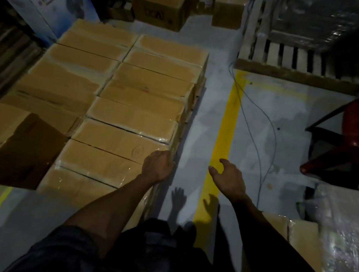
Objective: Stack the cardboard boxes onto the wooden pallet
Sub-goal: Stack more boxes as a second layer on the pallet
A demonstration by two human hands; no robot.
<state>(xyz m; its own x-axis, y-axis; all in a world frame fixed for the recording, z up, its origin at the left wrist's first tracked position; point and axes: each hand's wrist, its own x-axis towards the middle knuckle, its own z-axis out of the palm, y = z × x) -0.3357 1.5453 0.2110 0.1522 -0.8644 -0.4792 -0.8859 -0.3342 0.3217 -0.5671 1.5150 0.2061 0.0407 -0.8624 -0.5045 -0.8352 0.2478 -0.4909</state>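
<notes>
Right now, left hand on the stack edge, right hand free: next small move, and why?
Probably bring the right hand across to the same box the left hand grips at its right edge. The right hand hangs open over the yellow floor line, holding nothing, so that box has one-sided contact only. Whether it needs squaring up, I cannot tell.

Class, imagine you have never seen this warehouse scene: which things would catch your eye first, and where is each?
First, the block of tan cardboard boxes in two neat rows, filling the left and centre. Next, the two hands: the left hand grips the near right edge of that stack, while the right hand hangs open over the yellow floor line. A red chair stands at the right edge.
</notes>
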